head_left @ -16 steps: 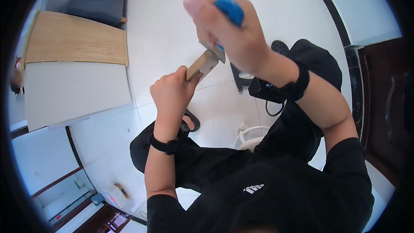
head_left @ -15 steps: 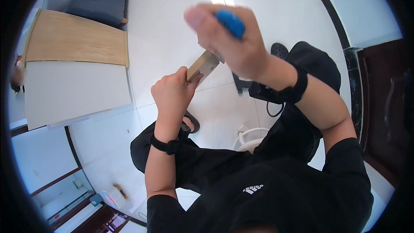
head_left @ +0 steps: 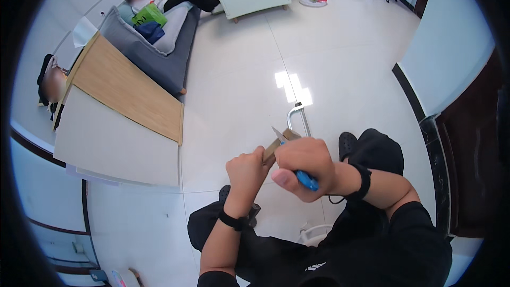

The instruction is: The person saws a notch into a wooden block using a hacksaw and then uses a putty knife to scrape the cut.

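My left hand (head_left: pixel 245 172) is closed around the near end of a narrow wooden block (head_left: pixel 272 150), its thumb along the top. My right hand (head_left: pixel 305 167) is wrapped in a fist round a blue handle (head_left: pixel 307 180), with the thumb lying out to the side. From the far side of that fist a pointed blade (head_left: pixel 278 134) sticks out, so it looks like a knife. The blade lies across the wooden block or just above it; contact cannot be made out. My right fist hides part of the block.
Past the block stands a bent metal tube frame (head_left: pixel 297 114) on the tiled floor (head_left: pixel 239 74). A wood-and-white cabinet (head_left: pixel 127 95) is to the left, with a grey sofa (head_left: pixel 143 48) and a person behind. A dark door (head_left: pixel 473 154) is at the right. A white stool (head_left: pixel 319 233) stands between my legs.
The view has tilted up, showing more of the room ahead. My right fist has come down closer to my left hand, and the blade now shows. Both hands keep their holds.
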The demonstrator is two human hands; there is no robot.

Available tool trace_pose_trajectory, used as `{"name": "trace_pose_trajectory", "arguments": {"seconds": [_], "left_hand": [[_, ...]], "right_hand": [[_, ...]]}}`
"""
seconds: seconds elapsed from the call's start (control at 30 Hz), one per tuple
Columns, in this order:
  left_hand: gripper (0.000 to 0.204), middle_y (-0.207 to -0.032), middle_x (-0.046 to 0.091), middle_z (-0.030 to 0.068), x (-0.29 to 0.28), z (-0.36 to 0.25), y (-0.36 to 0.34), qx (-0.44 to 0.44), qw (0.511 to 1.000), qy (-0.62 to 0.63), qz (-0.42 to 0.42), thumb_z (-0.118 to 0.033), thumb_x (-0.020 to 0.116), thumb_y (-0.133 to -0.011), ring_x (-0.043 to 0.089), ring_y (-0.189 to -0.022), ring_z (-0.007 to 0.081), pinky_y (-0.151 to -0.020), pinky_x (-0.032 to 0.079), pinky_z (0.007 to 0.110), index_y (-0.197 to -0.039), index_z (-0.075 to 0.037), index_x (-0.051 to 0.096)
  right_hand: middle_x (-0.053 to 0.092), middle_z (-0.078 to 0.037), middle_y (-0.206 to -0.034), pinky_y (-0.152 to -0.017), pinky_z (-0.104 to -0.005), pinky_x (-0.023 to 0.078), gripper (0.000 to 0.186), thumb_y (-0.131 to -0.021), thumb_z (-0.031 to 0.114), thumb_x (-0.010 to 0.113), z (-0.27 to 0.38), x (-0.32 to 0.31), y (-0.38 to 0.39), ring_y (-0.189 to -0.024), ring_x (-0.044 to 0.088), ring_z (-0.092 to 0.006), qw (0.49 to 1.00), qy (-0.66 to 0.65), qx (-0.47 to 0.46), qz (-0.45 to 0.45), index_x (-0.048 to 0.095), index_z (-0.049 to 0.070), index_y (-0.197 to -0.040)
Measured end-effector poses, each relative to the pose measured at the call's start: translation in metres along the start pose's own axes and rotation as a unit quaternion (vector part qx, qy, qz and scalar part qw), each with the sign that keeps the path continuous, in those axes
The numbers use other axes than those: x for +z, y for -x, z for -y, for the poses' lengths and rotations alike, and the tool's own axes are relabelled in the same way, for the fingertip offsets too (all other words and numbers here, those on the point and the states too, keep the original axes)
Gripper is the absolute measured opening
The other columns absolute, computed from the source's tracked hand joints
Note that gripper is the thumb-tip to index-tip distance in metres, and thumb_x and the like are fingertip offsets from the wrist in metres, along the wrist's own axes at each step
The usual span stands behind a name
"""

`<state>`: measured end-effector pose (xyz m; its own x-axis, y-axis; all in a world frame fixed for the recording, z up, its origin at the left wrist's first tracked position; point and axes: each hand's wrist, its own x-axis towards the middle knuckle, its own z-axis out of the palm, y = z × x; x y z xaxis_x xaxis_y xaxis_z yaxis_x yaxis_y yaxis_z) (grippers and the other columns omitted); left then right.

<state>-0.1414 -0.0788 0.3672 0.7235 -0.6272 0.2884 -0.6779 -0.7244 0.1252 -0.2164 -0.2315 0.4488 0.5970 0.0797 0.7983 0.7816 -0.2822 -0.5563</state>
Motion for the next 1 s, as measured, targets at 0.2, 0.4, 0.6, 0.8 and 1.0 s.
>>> {"name": "trace_pose_trajectory", "arguments": {"seconds": [0.2,0.4,0.6,0.8,1.0], "left_hand": [[0.029,-0.049,0.055,0.008,0.0,-0.009,0.005,0.013,0.999,0.035,-0.005,-0.033,0.072,-0.076,0.06,-0.048,0.0271,-0.044,0.044,0.038,-0.068,-0.012,0.056],[0.021,-0.055,0.061,0.0073,0.049,0.0,0.019,0.057,0.997,0.05,0.034,-0.026,0.069,-0.078,0.063,-0.051,0.0253,-0.046,0.045,0.037,-0.064,-0.011,0.062],[0.017,-0.06,0.062,0.0088,0.041,0.015,0.02,-0.01,0.995,0.058,0.08,-0.03,0.071,-0.074,0.064,-0.059,0.0289,-0.051,0.047,0.04,-0.07,-0.014,0.065],[0.032,-0.051,0.054,0.0053,0.01,0.031,0.018,0.03,0.998,0.044,-0.037,-0.036,0.08,-0.067,0.058,-0.049,0.0248,-0.047,0.044,0.036,-0.063,-0.013,0.058],[0.034,-0.064,0.061,0.0052,-0.018,0.036,0.012,0.004,0.997,0.037,-0.062,-0.036,0.082,-0.067,0.062,-0.067,0.024,-0.066,0.049,0.035,-0.074,-0.009,0.061]], "right_hand": [[0.041,-0.008,-0.054,-0.042,-0.0293,0.032,0.034,-0.092,0.015,0.052,0.017,0.0,-0.001,-0.042,0.042,-0.0205,0.992,0.021,0.082,-0.092,0.046,0.001,-0.062],[0.042,-0.006,-0.053,-0.042,-0.0293,0.033,0.036,-0.093,0.016,0.052,0.028,0.007,-0.015,-0.042,0.042,-0.0194,0.998,0.034,-0.047,-0.029,0.045,0.002,-0.062],[0.051,-0.008,-0.059,-0.047,-0.0268,0.038,0.031,-0.082,0.016,0.074,-0.014,-0.017,-0.016,-0.048,0.048,-0.018,0.971,0.22,0.081,0.038,0.052,0.0,-0.069],[0.068,-0.006,-0.088,-0.07,-0.0301,0.05,0.041,-0.069,0.03,0.084,-0.072,-0.016,0.013,-0.078,0.064,-0.0224,0.922,0.212,0.205,0.25,0.068,0.008,-0.099],[0.062,-0.008,-0.066,-0.056,-0.0329,0.047,0.026,-0.078,0.026,0.077,-0.084,-0.005,0.021,-0.06,0.061,-0.0244,0.923,0.227,0.235,0.202,0.063,0.008,-0.089]]}}
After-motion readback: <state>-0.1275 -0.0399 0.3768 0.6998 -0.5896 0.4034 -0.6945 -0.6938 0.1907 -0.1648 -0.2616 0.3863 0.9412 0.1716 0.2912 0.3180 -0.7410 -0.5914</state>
